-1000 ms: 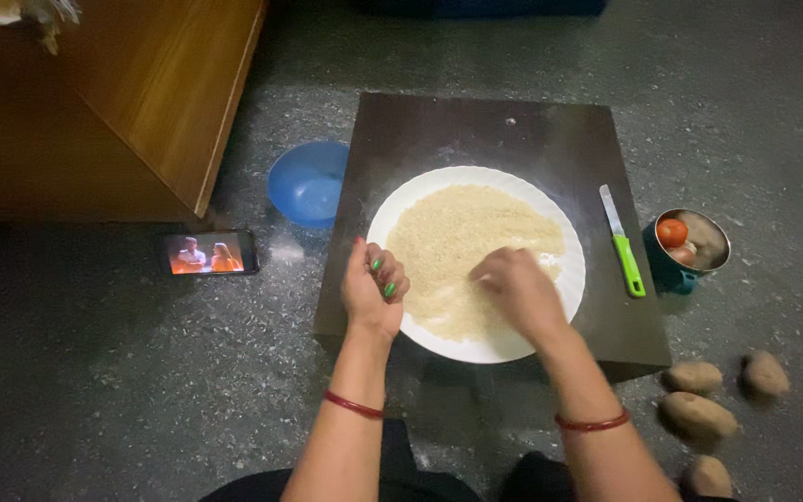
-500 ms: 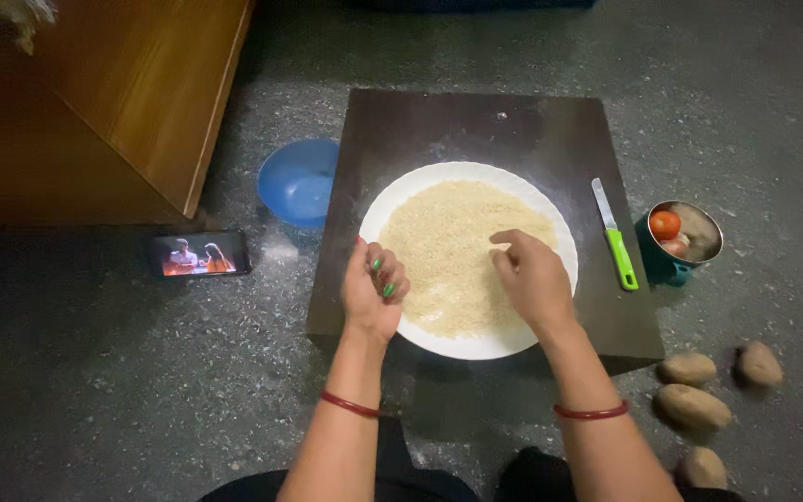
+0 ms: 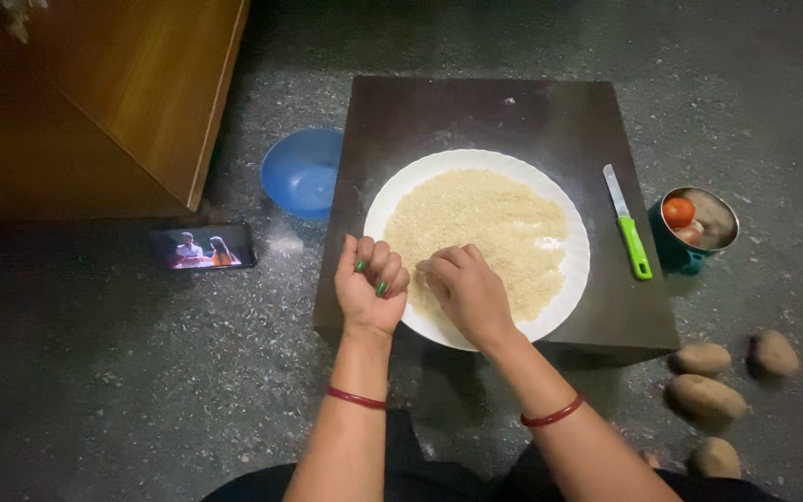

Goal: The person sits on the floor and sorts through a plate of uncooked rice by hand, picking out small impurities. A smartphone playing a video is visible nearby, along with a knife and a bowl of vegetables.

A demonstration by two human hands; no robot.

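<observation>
Rice under right hand hidden; left hand curled, contents unseen.

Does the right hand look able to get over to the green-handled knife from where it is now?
Probably yes. The right hand rests on the rice at the near edge of the white plate, and the green-handled knife lies alone on the dark board just beyond the plate's right rim, with nothing between them.
</observation>
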